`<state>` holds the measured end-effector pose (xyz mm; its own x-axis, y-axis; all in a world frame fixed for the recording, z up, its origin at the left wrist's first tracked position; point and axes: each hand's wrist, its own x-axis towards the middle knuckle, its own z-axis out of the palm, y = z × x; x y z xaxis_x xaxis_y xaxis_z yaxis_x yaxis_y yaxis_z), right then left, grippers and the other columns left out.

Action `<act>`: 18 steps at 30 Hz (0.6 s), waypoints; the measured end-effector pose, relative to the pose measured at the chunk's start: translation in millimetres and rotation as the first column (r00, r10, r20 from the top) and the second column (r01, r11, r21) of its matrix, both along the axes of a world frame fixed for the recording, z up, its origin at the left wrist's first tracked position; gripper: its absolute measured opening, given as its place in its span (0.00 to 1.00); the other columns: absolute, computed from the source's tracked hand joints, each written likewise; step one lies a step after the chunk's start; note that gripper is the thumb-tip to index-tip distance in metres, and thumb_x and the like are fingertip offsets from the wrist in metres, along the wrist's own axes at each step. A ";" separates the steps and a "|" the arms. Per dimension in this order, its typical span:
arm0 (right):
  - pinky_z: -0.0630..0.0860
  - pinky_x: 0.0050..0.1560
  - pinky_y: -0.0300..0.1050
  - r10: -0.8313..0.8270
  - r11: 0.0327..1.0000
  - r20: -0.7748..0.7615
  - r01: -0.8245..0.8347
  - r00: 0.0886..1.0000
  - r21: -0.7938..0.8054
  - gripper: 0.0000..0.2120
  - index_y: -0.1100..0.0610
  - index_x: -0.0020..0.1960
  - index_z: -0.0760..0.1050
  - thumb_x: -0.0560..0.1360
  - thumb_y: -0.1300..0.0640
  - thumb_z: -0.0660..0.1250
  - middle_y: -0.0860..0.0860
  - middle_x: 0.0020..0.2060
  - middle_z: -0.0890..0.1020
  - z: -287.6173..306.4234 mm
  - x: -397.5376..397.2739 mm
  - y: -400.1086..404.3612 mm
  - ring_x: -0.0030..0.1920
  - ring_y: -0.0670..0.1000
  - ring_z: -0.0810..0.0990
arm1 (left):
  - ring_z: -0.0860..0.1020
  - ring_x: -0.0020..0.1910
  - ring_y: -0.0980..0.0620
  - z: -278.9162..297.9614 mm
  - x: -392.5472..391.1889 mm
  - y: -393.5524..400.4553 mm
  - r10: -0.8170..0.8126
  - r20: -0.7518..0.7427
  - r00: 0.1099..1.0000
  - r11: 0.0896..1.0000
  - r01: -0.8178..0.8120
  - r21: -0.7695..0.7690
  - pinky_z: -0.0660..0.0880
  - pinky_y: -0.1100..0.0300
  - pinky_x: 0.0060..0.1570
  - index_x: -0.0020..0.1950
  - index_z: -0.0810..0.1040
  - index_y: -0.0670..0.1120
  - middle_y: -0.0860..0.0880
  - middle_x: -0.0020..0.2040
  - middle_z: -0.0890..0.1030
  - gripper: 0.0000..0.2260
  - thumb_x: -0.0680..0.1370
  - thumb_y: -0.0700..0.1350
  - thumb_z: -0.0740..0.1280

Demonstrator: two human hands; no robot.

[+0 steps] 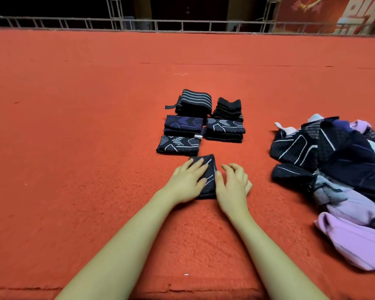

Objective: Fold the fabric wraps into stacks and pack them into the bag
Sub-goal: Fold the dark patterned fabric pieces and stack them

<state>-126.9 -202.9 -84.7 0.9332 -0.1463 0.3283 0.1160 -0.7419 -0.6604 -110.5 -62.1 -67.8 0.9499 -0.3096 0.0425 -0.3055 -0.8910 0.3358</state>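
A dark navy wrap with white line pattern (208,172) lies folded on the red carpet right in front of me. My left hand (187,180) presses flat on its left half, fingers straight. My right hand (233,184) rests at the wrap's right edge, fingers slightly bent, thumb touching the fabric. Beyond it stand several folded stacks: a patterned one (178,145), a navy and purple one (183,125), another patterned one (225,129), a black one (228,109) and a grey-striped black one (195,101). No bag is in view.
A loose heap of unfolded wraps (338,169), dark patterned and lilac, lies on the carpet at the right. The red carpet (74,126) stretches wide to the left and far side. A metal railing (182,24) runs along the far edge.
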 end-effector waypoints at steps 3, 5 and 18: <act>0.52 0.64 0.48 -0.029 0.993 -0.002 0.029 1.000 -0.112 0.23 0.57 0.62 0.76 0.75 0.45 0.58 0.55 0.65 0.69 -4.1 -1.5 -0.7 0.66 0.56 0.65 | 0.41 0.77 0.52 0.2 3.5 5.1 -0.038 -0.097 0.995 0.986 0.053 0.157 0.40 0.52 0.74 0.78 0.47 0.56 0.56 0.78 0.44 0.24 0.83 0.53 0.49; 0.51 0.64 0.49 -0.068 0.977 -0.008 0.065 0.998 -0.205 0.18 0.58 0.59 0.77 0.76 0.48 0.61 0.56 0.66 0.68 -7.8 -2.0 -0.9 0.67 0.56 0.63 | 0.40 0.77 0.53 3.7 5.6 8.7 -0.060 -0.118 0.991 0.979 0.082 0.187 0.39 0.50 0.74 0.78 0.46 0.57 0.57 0.78 0.44 0.24 0.83 0.53 0.49; 0.52 0.59 0.45 0.053 0.989 0.055 -0.044 0.997 -0.143 0.07 0.56 0.50 0.74 0.77 0.53 0.65 0.51 0.70 0.68 -6.8 3.6 1.4 0.65 0.50 0.70 | 0.55 0.76 0.48 15.4 8.4 18.0 -0.048 0.242 0.969 0.987 0.008 0.162 0.52 0.53 0.70 0.77 0.51 0.59 0.51 0.78 0.53 0.22 0.83 0.52 0.51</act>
